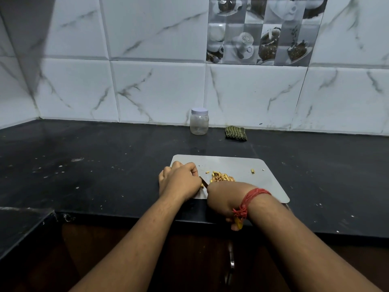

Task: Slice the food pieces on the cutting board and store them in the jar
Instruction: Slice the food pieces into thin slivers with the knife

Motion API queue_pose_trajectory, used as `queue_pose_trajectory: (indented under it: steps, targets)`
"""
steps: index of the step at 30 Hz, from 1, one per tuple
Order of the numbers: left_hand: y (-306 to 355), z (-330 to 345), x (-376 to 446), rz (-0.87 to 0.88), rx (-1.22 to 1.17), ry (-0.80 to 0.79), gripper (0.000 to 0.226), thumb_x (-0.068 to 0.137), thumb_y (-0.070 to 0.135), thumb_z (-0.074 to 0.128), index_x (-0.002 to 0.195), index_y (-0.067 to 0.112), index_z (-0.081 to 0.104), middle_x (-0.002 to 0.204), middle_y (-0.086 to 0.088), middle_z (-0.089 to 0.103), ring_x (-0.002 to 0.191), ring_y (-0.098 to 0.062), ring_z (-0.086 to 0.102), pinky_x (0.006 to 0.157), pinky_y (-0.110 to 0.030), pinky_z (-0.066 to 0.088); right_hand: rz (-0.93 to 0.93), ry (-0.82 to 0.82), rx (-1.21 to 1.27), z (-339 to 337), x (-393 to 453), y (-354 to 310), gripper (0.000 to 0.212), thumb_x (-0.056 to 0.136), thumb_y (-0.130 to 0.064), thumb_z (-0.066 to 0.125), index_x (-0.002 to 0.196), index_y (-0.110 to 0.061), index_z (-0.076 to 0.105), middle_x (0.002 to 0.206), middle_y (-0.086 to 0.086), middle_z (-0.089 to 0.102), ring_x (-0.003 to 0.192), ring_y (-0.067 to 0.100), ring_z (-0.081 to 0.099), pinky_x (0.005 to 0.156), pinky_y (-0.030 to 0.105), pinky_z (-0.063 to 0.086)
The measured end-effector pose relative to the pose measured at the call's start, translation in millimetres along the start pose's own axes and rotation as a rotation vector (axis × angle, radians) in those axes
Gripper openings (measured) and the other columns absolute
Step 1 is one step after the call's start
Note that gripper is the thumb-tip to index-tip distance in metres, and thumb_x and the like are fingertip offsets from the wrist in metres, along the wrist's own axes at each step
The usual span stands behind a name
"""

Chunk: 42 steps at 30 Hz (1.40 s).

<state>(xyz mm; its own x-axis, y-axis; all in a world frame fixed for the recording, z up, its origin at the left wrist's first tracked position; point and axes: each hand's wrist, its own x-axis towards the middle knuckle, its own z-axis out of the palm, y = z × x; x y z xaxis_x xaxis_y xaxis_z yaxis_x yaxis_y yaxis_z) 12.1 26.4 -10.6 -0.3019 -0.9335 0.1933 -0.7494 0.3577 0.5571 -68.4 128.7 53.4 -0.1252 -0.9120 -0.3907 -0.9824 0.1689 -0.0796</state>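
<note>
A clear jar (199, 122) is standing at the back of the black bench (94, 165), close to the tiled wall (157, 85). A white lid (199, 111) is sitting on top of it. It looks empty, though a little cloudy, so it is hard to be sure. A small folded green cloth (235, 133) is lying just beside it.

A pale cutting board (256, 184) is lying near the front edge of the bench. A small heap of yellow chopped food pieces (222, 177) is resting on it, and a few stray bits (252, 170) are lying well apart from the heap.

The left hand (179, 182) is being kept on the left part of the board, its fingers curled in. What is being held under them is hidden, so it cannot be told. A knife (204, 182) is being gripped by the right hand (223, 199), with the fingers wrapped tight around the handle. Only a short dark bit of the blade is showing between the two hands. A yellow bit is peeking out below the wrist, where a red thread (250, 199) is tied. The near corner of the board is being covered by the right arm.
</note>
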Motion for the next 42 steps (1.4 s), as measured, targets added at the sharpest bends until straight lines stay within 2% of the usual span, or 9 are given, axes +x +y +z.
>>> queue_pose_trajectory:
  steps: [4, 7, 15, 19, 22, 27, 32, 37, 42]
  targets:
    - [0, -1, -1, -0.002, -0.004, 0.015, 0.018, 0.081, 0.019, 0.048, 0.082, 0.032, 0.061, 0.105, 0.012, 0.047, 0.100, -0.018, 0.035, 0.108, -0.036, 0.030, -0.006, -0.085, -0.148, -3, -10, -6, 0.019, 0.087, 0.007, 0.058, 0.073, -0.003, 0.051, 0.064, 0.005, 0.050, 0.049, 0.011, 0.044, 0.024, 0.012, 0.032]
    - [-1, -1, -1, 0.000, -0.014, 0.024, 0.020, 0.082, 0.019, 0.048, 0.083, 0.033, 0.062, 0.107, 0.012, 0.047, 0.101, -0.017, 0.033, 0.107, -0.035, 0.029, -0.036, -0.070, -0.193, -3, -13, -7, 0.020, 0.090, 0.002, 0.057, 0.073, -0.006, 0.050, 0.076, 0.008, 0.057, 0.049, 0.010, 0.042, 0.035, 0.016, 0.038]
    - [-2, 0, 0, 0.002, -0.022, 0.018, 0.017, 0.084, 0.020, 0.051, 0.083, 0.033, 0.062, 0.109, 0.013, 0.048, 0.105, -0.016, 0.034, 0.108, -0.035, 0.029, -0.016, -0.162, -0.239, 1, -34, 8, 0.012, 0.091, 0.004, 0.054, 0.082, -0.003, 0.051, 0.063, 0.004, 0.049, 0.038, 0.010, 0.047, 0.024, 0.011, 0.031]
    - [-5, 0, 0, 0.013, -0.038, 0.014, 0.017, 0.086, 0.020, 0.052, 0.083, 0.033, 0.063, 0.110, 0.013, 0.048, 0.105, -0.014, 0.034, 0.108, -0.035, 0.028, 0.000, 0.040, -0.171, 8, -35, 22, 0.030, 0.097, -0.012, 0.046, 0.068, -0.018, 0.041, 0.066, -0.002, 0.043, 0.050, 0.009, 0.039, 0.040, 0.020, 0.042]
    - [-5, -1, 0, 0.013, -0.059, 0.011, 0.019, 0.088, 0.021, 0.052, 0.083, 0.034, 0.066, 0.112, 0.014, 0.048, 0.110, -0.015, 0.036, 0.110, -0.036, 0.028, -0.007, 0.118, -0.091, 11, -32, 24, 0.009, 0.096, -0.002, 0.043, 0.089, -0.008, 0.047, 0.072, 0.003, 0.044, 0.050, 0.013, 0.044, 0.028, 0.015, 0.034]
    - [-6, -1, 0, 0.008, -0.084, 0.008, 0.021, 0.086, 0.021, 0.054, 0.083, 0.035, 0.068, 0.109, 0.018, 0.046, 0.116, -0.015, 0.037, 0.108, -0.033, 0.027, -0.010, 0.146, 0.045, 17, -20, 15, 0.012, 0.096, -0.003, 0.042, 0.104, -0.005, 0.050, 0.082, 0.005, 0.052, 0.061, 0.017, 0.050, 0.038, 0.021, 0.037]
    - [-8, 1, -1, 0.020, -0.072, 0.003, 0.012, 0.084, 0.030, 0.058, 0.082, 0.037, 0.068, 0.111, 0.018, 0.048, 0.117, -0.015, 0.036, 0.111, -0.035, 0.028, 0.027, 0.158, 0.043, 15, -8, 17, 0.007, 0.097, -0.010, 0.041, 0.098, -0.012, 0.048, 0.069, 0.000, 0.040, 0.065, 0.017, 0.048, 0.049, 0.022, 0.035]
    - [-7, 1, -2, 0.020, -0.058, 0.005, 0.010, 0.084, 0.032, 0.059, 0.081, 0.035, 0.068, 0.110, 0.017, 0.047, 0.115, -0.015, 0.036, 0.110, -0.035, 0.030, 0.113, 0.085, 0.202, 12, -16, 32, 0.013, 0.097, -0.010, 0.037, 0.095, -0.004, 0.048, 0.075, 0.012, 0.055, 0.048, 0.019, 0.051, 0.045, 0.031, 0.047]
    - [-6, 0, -2, 0.019, -0.060, 0.015, 0.011, 0.085, 0.030, 0.058, 0.085, 0.036, 0.067, 0.113, 0.016, 0.048, 0.119, -0.017, 0.037, 0.110, -0.035, 0.030, 0.108, 0.134, 0.355, 4, -22, 29, 0.012, 0.094, -0.002, 0.032, 0.094, -0.007, 0.043, 0.080, 0.025, 0.061, 0.039, 0.026, 0.051, 0.036, 0.030, 0.045]
